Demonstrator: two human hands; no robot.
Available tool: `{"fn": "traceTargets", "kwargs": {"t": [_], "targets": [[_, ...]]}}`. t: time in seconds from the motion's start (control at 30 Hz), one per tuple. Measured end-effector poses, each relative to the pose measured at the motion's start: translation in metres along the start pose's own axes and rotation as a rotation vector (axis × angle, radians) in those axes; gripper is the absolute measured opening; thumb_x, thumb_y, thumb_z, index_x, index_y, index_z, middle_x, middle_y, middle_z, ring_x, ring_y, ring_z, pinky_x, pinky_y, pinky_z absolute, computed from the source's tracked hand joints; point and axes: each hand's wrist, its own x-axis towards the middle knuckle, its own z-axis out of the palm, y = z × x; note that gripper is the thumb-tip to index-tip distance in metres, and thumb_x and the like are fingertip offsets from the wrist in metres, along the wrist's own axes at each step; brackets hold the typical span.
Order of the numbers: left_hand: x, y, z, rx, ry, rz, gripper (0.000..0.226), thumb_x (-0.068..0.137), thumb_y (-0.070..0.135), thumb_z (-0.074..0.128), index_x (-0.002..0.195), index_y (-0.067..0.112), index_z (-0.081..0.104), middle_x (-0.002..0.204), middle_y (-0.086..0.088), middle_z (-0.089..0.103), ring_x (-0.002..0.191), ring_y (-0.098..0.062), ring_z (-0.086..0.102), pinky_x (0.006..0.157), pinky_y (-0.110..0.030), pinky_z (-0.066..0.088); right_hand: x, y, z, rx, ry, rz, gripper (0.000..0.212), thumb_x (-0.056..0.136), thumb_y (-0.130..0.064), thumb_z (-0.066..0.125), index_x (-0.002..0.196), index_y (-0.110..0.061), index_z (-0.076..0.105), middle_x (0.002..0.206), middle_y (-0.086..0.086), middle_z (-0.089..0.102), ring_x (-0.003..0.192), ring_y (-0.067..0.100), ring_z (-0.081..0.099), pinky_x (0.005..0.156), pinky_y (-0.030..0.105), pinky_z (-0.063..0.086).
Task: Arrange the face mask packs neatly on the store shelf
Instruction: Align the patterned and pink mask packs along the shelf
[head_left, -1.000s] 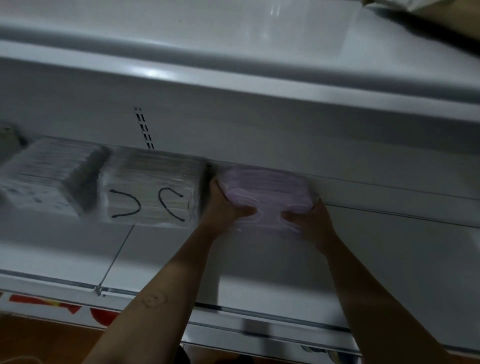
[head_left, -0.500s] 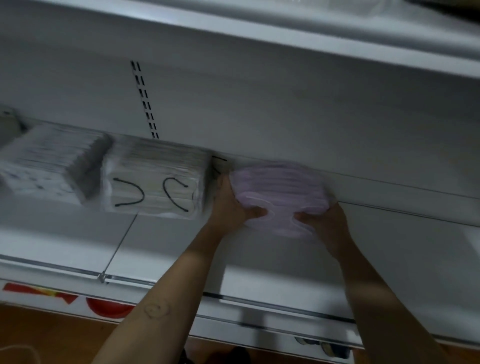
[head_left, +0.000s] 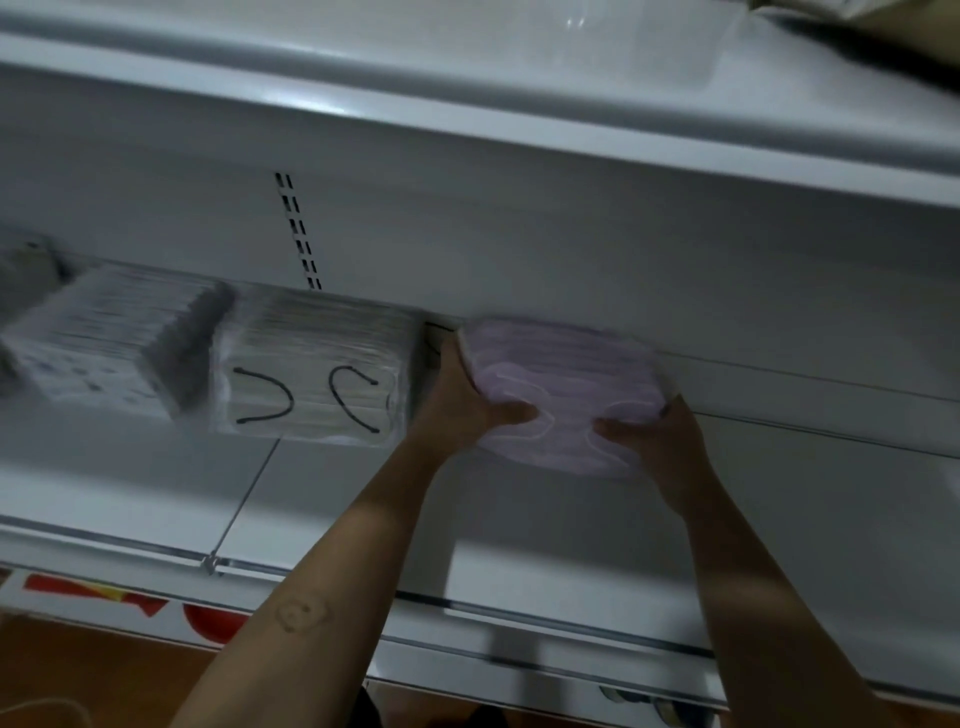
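Left hand (head_left: 462, 410) and right hand (head_left: 657, 441) grip the purple mask pack (head_left: 563, 379) beside the white mask pack (head_left: 317, 374) on the shelf (head_left: 363, 499).

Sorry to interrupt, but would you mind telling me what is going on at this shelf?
A person grips a lilac face mask pack with both hands, the left hand at its left end and the right hand at its right, at the back of the white store shelf. To its left sit a white pack with black ear loops and a dotted pack.
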Motion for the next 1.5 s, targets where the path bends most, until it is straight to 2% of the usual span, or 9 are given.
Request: {"fn": "traceTargets", "kwargs": {"t": [0.07, 0.3, 0.4, 0.57, 0.7, 0.8, 0.93, 1.1, 1.5], "targets": [[0.004, -0.006, 0.004, 0.015, -0.023, -0.021, 0.089, 0.058, -0.009, 0.088, 0.126, 0.004, 0.032, 0.092, 0.023, 0.068, 0.088, 0.018, 0.060, 0.090, -0.010, 0.045, 0.000, 0.003, -0.005, -0.012, 0.007, -0.011, 0.073, 0.046, -0.009, 0.093, 0.113, -0.009, 0.064, 0.097, 0.011, 0.072, 0.085, 0.023, 0.067, 0.081, 0.054, 0.056], [-0.001, -0.018, 0.007, -0.002, 0.092, -0.077, 0.133, 0.043, 0.024, 0.099, 0.148, 0.013, 0.018, 0.149, -0.003, 0.040, 0.133, -0.009, 0.044, 0.111, -0.027, 0.038, 0.006, 0.015, -0.009, -0.154, 0.056, 0.058, 0.129, 0.038, -0.033, 0.095, 0.148, -0.021, 0.030, 0.137, 0.004, 0.054, 0.121, 0.018, 0.057, 0.102, 0.044, 0.047], [-0.010, -0.025, 0.009, 0.012, 0.098, -0.051, 0.111, 0.048, 0.007, 0.097, 0.136, 0.020, 0.032, 0.139, -0.002, 0.051, 0.118, 0.003, 0.054, 0.099, -0.014, 0.045, 0.004, 0.025, -0.007, -0.189, 0.056, 0.036, 0.107, 0.045, -0.017, 0.097, 0.138, -0.016, 0.044, 0.123, 0.004, 0.064, 0.110, 0.018, 0.064, 0.097, 0.045, 0.052], [-0.023, -0.035, 0.008, 0.061, -0.001, -0.045, 0.124, 0.048, 0.022, 0.100, 0.148, 0.017, 0.028, 0.142, -0.006, 0.051, 0.132, -0.021, 0.050, 0.108, -0.052, 0.042, -0.011, 0.031, 0.009, -0.249, 0.199, 0.005, 0.072, 0.056, -0.020, 0.092, 0.115, -0.036, 0.053, 0.101, -0.017, 0.066, 0.079, -0.011, 0.063, 0.086, 0.029, 0.051], [-0.028, -0.038, 0.000, 0.122, -0.087, -0.054, 0.140, 0.048, 0.008, 0.097, 0.155, 0.019, 0.007, 0.152, -0.001, 0.039, 0.137, -0.014, 0.044, 0.110, -0.043, 0.042, -0.016, 0.026, 0.010, -0.307, 0.228, -0.024, 0.071, 0.063, -0.019, 0.089, 0.121, -0.032, 0.051, 0.104, -0.008, 0.067, 0.065, -0.020, 0.056, 0.074, 0.018, 0.044], [-0.034, -0.043, 0.001, 0.104, -0.060, -0.092, 0.132, 0.057, -0.012, 0.087, 0.155, 0.015, 0.003, 0.145, 0.012, 0.043, 0.127, 0.003, 0.050, 0.100, -0.023, 0.047, -0.023, 0.026, 0.008, -0.341, 0.176, -0.008, 0.105, 0.058, -0.021, 0.092, 0.145, -0.022, 0.033, 0.122, -0.001, 0.063, 0.079, -0.006, 0.062, 0.072, 0.008, 0.042], [-0.046, -0.049, 0.003, 0.178, 0.047, -0.102, 0.119, 0.062, 0.013, 0.091, 0.153, 0.013, 0.015, 0.140, 0.006, 0.053, 0.127, -0.004, 0.052, 0.103, -0.031, 0.047, -0.042, 0.037, -0.001, -0.666, 0.089, -0.050, 0.144, 0.042, -0.053, 0.092, 0.153, -0.021, 0.006, 0.135, 0.000, 0.058, 0.120, 0.018, 0.058, 0.106, 0.040, 0.040], [-0.055, -0.051, 0.008, 0.326, 0.116, -0.111, 0.128, 0.057, 0.048, 0.087, 0.154, 0.032, 0.004, 0.141, -0.002, 0.053, 0.127, -0.023, 0.054, 0.101, -0.048, 0.047, -0.047, 0.035, 0.004, -0.890, 0.244, -0.083, 0.116, 0.061, -0.067, 0.068, 0.148, -0.004, 0.025, 0.134, 0.018, 0.056, 0.122, 0.036, 0.054, 0.106, 0.050, 0.036], [-0.043, -0.036, 0.010, 0.458, 0.205, -0.098, 0.098, 0.068, 0.005, 0.076, 0.149, 0.007, 0.022, 0.112, -0.007, 0.064, 0.103, -0.030, 0.064, 0.082, -0.037, 0.052, -0.039, 0.029, 0.018, -0.624, 0.288, -0.027, 0.107, 0.059, -0.061, 0.076, 0.145, -0.013, 0.034, 0.131, 0.011, 0.058, 0.119, 0.030, 0.056, 0.100, 0.044, 0.043]]}}
